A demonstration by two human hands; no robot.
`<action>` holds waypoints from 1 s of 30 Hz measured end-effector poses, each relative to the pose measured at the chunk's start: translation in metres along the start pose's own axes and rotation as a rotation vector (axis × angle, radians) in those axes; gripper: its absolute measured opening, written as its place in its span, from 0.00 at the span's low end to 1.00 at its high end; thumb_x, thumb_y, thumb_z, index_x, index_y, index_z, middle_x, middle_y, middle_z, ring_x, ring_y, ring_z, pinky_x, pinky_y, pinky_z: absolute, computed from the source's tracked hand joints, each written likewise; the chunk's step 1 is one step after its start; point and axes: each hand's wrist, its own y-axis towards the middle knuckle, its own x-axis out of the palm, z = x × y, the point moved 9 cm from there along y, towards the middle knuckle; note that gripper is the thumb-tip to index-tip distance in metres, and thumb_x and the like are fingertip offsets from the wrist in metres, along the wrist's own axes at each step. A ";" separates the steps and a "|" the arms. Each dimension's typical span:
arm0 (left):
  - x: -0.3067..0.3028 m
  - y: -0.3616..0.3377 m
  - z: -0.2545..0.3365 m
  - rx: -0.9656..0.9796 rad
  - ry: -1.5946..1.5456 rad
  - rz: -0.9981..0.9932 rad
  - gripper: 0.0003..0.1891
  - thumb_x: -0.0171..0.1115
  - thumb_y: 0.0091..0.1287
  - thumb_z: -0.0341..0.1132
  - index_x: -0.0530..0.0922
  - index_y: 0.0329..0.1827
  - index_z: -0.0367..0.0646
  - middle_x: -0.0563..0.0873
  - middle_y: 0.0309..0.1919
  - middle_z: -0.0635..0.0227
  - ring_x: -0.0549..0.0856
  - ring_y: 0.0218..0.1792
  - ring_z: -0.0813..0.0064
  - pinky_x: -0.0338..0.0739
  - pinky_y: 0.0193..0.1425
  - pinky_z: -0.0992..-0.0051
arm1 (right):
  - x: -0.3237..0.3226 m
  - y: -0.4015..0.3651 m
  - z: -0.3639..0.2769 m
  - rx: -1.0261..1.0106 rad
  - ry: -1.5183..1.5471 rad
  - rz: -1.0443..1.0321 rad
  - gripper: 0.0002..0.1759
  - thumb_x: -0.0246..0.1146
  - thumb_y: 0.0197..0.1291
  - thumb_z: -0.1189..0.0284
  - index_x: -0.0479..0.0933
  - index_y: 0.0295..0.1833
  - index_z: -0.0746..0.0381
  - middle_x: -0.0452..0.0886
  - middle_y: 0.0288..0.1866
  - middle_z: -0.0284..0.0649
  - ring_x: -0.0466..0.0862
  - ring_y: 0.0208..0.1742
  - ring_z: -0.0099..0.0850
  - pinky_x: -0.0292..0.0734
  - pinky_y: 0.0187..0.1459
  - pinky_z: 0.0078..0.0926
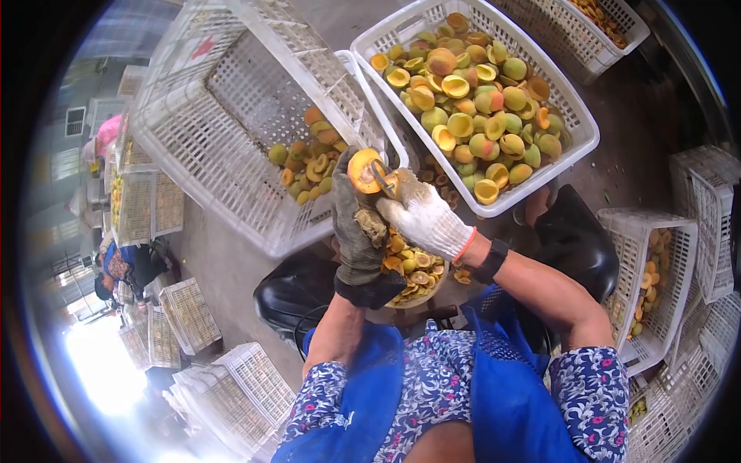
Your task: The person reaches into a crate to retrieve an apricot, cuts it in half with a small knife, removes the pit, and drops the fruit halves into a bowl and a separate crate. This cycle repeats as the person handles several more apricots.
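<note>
My left hand (357, 224), in a dark grey-green glove, holds a halved orange fruit (363, 171) with its cut face up. My right hand (424, 216), in a white glove with an orange cuff edge, grips a small curved metal tool (380, 177) that touches the fruit's cut face. Below both hands a round container (441, 287) holds cut orange fruit pieces. A tilted white crate (270, 224) at the left has fruit in its lower corner. Another white crate (593, 147) at the upper right is filled with green and orange fruit halves.
More crates with fruit stand at the right (683, 293) and upper right (637, 35). Stacked crates (189, 316) line the left side. A co-worker in blue (127, 262) bends at the far left; someone in pink (106, 131) is behind. Black-covered knees flank the container.
</note>
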 end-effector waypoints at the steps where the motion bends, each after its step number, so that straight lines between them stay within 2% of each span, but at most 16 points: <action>1: 0.001 0.000 -0.003 -0.029 -0.079 0.029 0.30 0.47 0.73 0.51 0.62 0.68 0.36 0.72 0.59 0.59 0.75 0.58 0.68 0.71 0.64 0.66 | 0.002 -0.001 0.001 0.003 -0.002 0.001 0.11 0.61 0.53 0.74 0.76 0.43 0.64 0.74 0.42 0.53 0.80 0.39 0.49 0.79 0.35 0.41; 4: 0.003 -0.004 -0.012 -0.047 -0.152 0.057 0.32 0.46 0.72 0.55 0.61 0.68 0.36 0.72 0.60 0.59 0.74 0.60 0.66 0.69 0.65 0.65 | 0.013 -0.001 0.008 0.093 0.012 -0.071 0.13 0.60 0.55 0.73 0.75 0.46 0.66 0.75 0.43 0.54 0.80 0.42 0.52 0.77 0.40 0.43; 6: 0.003 -0.007 -0.011 -0.036 -0.145 0.059 0.33 0.46 0.72 0.55 0.61 0.68 0.37 0.72 0.60 0.59 0.74 0.61 0.65 0.68 0.66 0.64 | 0.016 0.001 0.021 0.283 0.375 -0.086 0.15 0.58 0.58 0.70 0.72 0.49 0.68 0.77 0.43 0.57 0.79 0.45 0.54 0.74 0.45 0.44; 9: -0.004 -0.014 -0.020 -0.114 -0.243 0.095 0.32 0.45 0.73 0.55 0.62 0.68 0.37 0.71 0.61 0.58 0.74 0.60 0.64 0.69 0.65 0.64 | 0.023 -0.004 0.028 0.397 0.478 -0.151 0.18 0.56 0.60 0.67 0.71 0.50 0.68 0.78 0.42 0.58 0.77 0.47 0.56 0.72 0.48 0.44; 12: -0.007 -0.005 -0.036 -0.267 -0.387 -0.051 0.30 0.43 0.74 0.54 0.64 0.66 0.37 0.73 0.59 0.57 0.77 0.57 0.64 0.71 0.64 0.63 | 0.025 -0.010 0.033 0.514 0.584 -0.189 0.18 0.57 0.60 0.66 0.71 0.50 0.68 0.78 0.42 0.58 0.78 0.47 0.56 0.73 0.47 0.44; 14: 0.001 -0.002 -0.029 -0.430 -0.896 -0.141 0.27 0.41 0.75 0.53 0.66 0.62 0.37 0.77 0.54 0.57 0.79 0.54 0.66 0.74 0.61 0.65 | 0.026 -0.009 0.023 0.489 0.520 -0.274 0.18 0.57 0.60 0.66 0.71 0.50 0.68 0.78 0.42 0.58 0.77 0.48 0.56 0.73 0.47 0.43; 15: -0.009 0.008 -0.008 -0.206 -0.200 -0.123 0.25 0.39 0.76 0.52 0.71 0.56 0.37 0.81 0.45 0.59 0.81 0.49 0.69 0.77 0.56 0.69 | 0.029 -0.009 0.019 0.464 0.447 -0.350 0.19 0.57 0.60 0.65 0.71 0.50 0.68 0.78 0.42 0.59 0.77 0.48 0.56 0.74 0.46 0.43; 16: -0.007 0.009 -0.014 -0.205 -0.198 -0.116 0.25 0.39 0.76 0.52 0.71 0.56 0.37 0.81 0.45 0.59 0.81 0.49 0.69 0.77 0.56 0.69 | 0.036 -0.012 0.021 0.458 0.448 -0.354 0.19 0.57 0.60 0.65 0.71 0.50 0.68 0.78 0.42 0.59 0.77 0.48 0.56 0.74 0.46 0.43; 18: -0.003 -0.004 -0.060 -0.595 -0.629 0.065 0.25 0.39 0.76 0.51 0.74 0.51 0.37 0.82 0.40 0.62 0.83 0.43 0.72 0.80 0.49 0.73 | 0.032 -0.006 0.017 0.274 0.353 -0.194 0.18 0.57 0.60 0.65 0.72 0.50 0.67 0.80 0.36 0.54 0.81 0.38 0.50 0.75 0.38 0.39; 19: -0.004 -0.002 -0.059 -0.512 -0.525 0.055 0.25 0.38 0.76 0.51 0.75 0.47 0.37 0.82 0.37 0.63 0.83 0.41 0.72 0.81 0.44 0.73 | 0.036 -0.010 0.022 0.278 0.351 -0.194 0.18 0.57 0.60 0.65 0.72 0.50 0.67 0.80 0.36 0.54 0.81 0.38 0.50 0.75 0.38 0.39; 21: 0.000 -0.003 -0.053 -0.499 -0.533 0.035 0.25 0.38 0.76 0.51 0.75 0.47 0.36 0.82 0.37 0.63 0.83 0.41 0.71 0.81 0.44 0.73 | 0.045 -0.011 0.029 0.533 0.806 -0.280 0.18 0.55 0.60 0.65 0.73 0.50 0.67 0.79 0.31 0.47 0.80 0.32 0.40 0.75 0.34 0.35; 22: 0.001 -0.004 -0.051 -0.486 -0.539 0.019 0.25 0.39 0.76 0.51 0.75 0.47 0.36 0.82 0.37 0.62 0.84 0.40 0.70 0.81 0.43 0.72 | 0.037 -0.009 0.028 0.539 0.809 -0.282 0.18 0.55 0.60 0.65 0.73 0.50 0.67 0.79 0.31 0.47 0.80 0.32 0.40 0.75 0.34 0.35; 25: 0.006 0.001 -0.046 -0.401 -0.604 -0.137 0.26 0.39 0.76 0.52 0.75 0.46 0.36 0.82 0.37 0.61 0.84 0.39 0.67 0.82 0.43 0.69 | 0.036 -0.019 0.018 0.815 0.936 -0.619 0.21 0.56 0.59 0.63 0.73 0.51 0.67 0.79 0.32 0.44 0.78 0.33 0.30 0.75 0.37 0.31; 26: 0.005 0.003 -0.044 -0.399 -0.605 -0.134 0.26 0.39 0.76 0.52 0.75 0.46 0.36 0.82 0.37 0.61 0.84 0.39 0.67 0.82 0.43 0.69 | 0.048 -0.025 0.022 0.813 0.934 -0.622 0.21 0.56 0.59 0.63 0.73 0.51 0.67 0.79 0.32 0.44 0.78 0.33 0.30 0.75 0.37 0.31; 28: 0.007 0.000 -0.052 -0.587 -0.726 -0.091 0.26 0.40 0.75 0.53 0.75 0.43 0.36 0.82 0.35 0.59 0.85 0.37 0.64 0.83 0.44 0.67 | 0.041 -0.012 0.031 0.374 0.544 -0.176 0.20 0.56 0.59 0.61 0.74 0.48 0.67 0.78 0.28 0.39 0.77 0.25 0.25 0.74 0.28 0.28; 30: 0.007 0.000 -0.051 -0.561 -0.729 -0.122 0.26 0.40 0.75 0.53 0.76 0.41 0.36 0.81 0.34 0.58 0.85 0.38 0.63 0.82 0.44 0.66 | 0.037 -0.014 0.024 0.311 0.467 -0.160 0.20 0.57 0.59 0.61 0.74 0.48 0.66 0.78 0.29 0.39 0.79 0.27 0.26 0.75 0.29 0.28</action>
